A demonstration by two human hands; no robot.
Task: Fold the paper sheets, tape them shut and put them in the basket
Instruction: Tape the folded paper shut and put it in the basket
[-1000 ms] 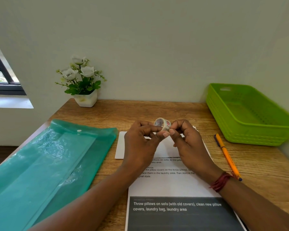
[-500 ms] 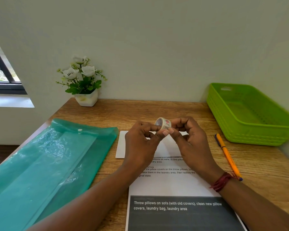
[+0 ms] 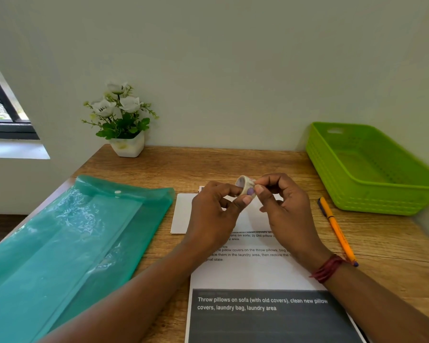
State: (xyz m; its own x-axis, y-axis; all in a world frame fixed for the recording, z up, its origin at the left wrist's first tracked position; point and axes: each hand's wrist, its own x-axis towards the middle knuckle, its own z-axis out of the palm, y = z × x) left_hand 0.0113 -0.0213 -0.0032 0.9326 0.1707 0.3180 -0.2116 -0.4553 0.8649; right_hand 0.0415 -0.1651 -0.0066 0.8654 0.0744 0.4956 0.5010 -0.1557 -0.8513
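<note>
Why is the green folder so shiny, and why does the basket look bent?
Head view: daylight, likely from the window, glares off the folder and its wrinkled plastic; the wide-angle lens bends and softens the basket near the edge; the tape roll in the middle looks fairly sharp.

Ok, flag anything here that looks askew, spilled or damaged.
Nothing stands out. Left hand and right hand pinch the tape roll above the folded paper; basket upright, pen flat beside it.
</note>
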